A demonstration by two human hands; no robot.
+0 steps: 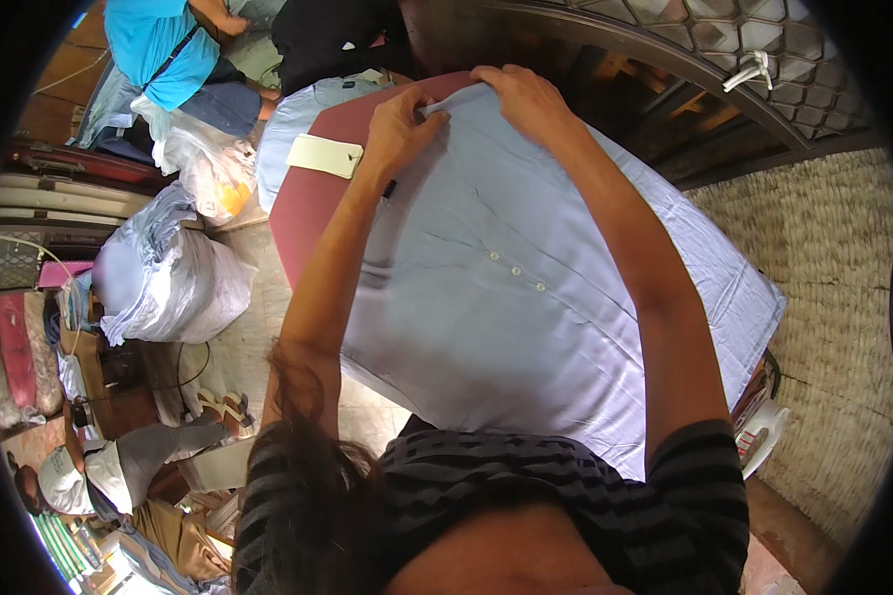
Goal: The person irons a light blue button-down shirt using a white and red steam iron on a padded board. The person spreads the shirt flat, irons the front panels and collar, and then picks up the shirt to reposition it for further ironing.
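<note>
A light blue shirt (446, 297) with several small white buttons is spread over a maroon padded board (293, 213) in front of me. At the far end of the board, my left hand (404, 127) pinches the shirt's edge between thumb and fingers. Just right of it, my right hand (531, 102) grips the far edge of the same cloth, its fingertips at the board's rim. A pale cream tag (324, 156) lies on the board beside my left wrist. Creases run from between my hands toward the buttons. A small black piece (389, 188) shows next to my left forearm.
Left of the board stands a bulging bundle of pale cloth (184, 278). Plastic bags (213, 164) and a person in a turquoise top (174, 59) are at the far left; another person (119, 466) sits lower left. A dark metal grille (744, 59) borders the far right.
</note>
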